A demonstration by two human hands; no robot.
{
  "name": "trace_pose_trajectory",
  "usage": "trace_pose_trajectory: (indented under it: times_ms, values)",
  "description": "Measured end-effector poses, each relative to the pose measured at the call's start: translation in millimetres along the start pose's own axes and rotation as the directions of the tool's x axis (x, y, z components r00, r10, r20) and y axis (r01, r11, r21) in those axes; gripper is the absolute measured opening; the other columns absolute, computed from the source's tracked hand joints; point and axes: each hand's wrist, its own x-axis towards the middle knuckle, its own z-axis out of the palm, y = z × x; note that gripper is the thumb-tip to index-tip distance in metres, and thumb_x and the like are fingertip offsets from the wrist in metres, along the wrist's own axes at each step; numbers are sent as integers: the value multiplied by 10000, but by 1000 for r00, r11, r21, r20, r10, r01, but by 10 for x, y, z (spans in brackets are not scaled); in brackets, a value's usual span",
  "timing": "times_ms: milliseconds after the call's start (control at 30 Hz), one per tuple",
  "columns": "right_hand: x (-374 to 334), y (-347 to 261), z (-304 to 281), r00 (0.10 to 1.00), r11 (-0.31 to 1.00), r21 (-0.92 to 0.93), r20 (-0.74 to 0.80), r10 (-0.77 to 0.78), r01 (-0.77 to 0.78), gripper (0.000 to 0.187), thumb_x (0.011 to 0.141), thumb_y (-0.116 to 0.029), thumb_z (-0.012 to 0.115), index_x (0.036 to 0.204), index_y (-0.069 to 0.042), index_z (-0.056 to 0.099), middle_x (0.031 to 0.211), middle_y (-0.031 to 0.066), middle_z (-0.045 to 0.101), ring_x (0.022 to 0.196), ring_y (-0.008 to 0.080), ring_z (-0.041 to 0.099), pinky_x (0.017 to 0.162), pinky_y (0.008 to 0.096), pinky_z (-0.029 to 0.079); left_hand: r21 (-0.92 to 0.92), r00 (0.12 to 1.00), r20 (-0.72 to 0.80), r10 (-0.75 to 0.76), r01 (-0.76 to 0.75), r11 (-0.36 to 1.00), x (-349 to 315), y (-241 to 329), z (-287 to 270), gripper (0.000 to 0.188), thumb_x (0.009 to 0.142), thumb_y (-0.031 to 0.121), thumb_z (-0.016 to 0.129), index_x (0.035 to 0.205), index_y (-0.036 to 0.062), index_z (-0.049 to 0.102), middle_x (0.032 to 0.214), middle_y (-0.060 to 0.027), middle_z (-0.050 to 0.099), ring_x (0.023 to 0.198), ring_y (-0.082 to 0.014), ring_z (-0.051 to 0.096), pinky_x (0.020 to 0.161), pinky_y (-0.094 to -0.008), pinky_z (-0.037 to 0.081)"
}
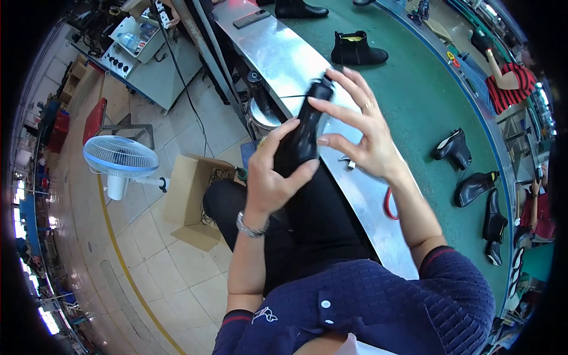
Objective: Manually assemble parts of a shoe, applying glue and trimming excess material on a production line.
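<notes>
A shiny black ankle boot (pixel 305 131) is held up over my lap, beside the metal ledge. My left hand (pixel 271 171) is wrapped round its lower part, with the thumb on one side and the fingers on the other. At the upper end, the fingers of my right hand (pixel 368 133) are bent against the shaft; some fingertips touch the dark opening and the side. A thin black strand (pixel 291 96) sticks out sideways near the top of the boot. Slight motion blur hides the fine detail there.
Along my right runs the metal ledge (pixel 269 47) with a phone (pixel 251 19) and a red-handled tool (pixel 390 204). Beyond it, a green belt (pixel 408 89) carries several black boots (pixel 358 50). Left of me stand an open cardboard box (pixel 188 198) and a blue fan (pixel 121 155).
</notes>
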Motion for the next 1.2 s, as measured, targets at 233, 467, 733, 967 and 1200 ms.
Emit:
trace_pose_trajectory:
  times_ms: [233, 467, 733, 967, 1200]
  values:
    - [286, 332, -71, 934, 953, 72, 187, -304, 295, 303, 724, -249, 776, 991, -117, 720, 967, 18, 623, 935, 246, 598, 820, 362, 484, 280, 948, -31, 317, -296, 913, 134, -61, 13, 384, 803, 202, 700, 1127, 21, 603, 1107, -154, 603, 1013, -335, 588, 902, -391, 463]
    - [146, 199, -16, 918, 922, 68, 91, -385, 380, 316, 710, -186, 788, 999, -81, 716, 990, 53, 637, 928, 256, 607, 820, 378, 517, 545, 894, -77, 440, -332, 770, -36, -48, 159, 344, 876, 242, 647, 1145, 31, 617, 1170, -100, 615, 1175, -324, 539, 1087, -500, 312]
    - [54, 114, 97, 908, 918, 7, 141, -394, 397, 314, 669, -233, 761, 934, -79, 691, 944, 52, 561, 881, 263, 567, 695, 338, 501, 565, 849, -138, 511, -356, 745, -140, -166, 241, 277, 863, 229, 640, 1052, 26, 643, 1047, -107, 631, 1005, -300, 576, 861, -455, 503]
    - [209, 86, 86, 901, 938, 19, 273, -338, 346, 321, 686, -194, 753, 973, -76, 673, 947, 47, 560, 901, 274, 549, 716, 344, 499, 571, 846, -181, 502, -325, 754, -40, -169, 215, 236, 853, 192, 627, 993, 5, 664, 979, -107, 631, 938, -289, 601, 841, -438, 509]
    - [416, 179, 149, 863, 954, 119, 406, -300, 276, 256, 766, -158, 722, 992, -53, 663, 963, 65, 584, 934, 290, 546, 782, 358, 495, 573, 832, -279, 480, -256, 778, 42, -227, 247, 210, 825, 63, 610, 1000, -48, 641, 966, -155, 631, 901, -340, 603, 790, -416, 511]
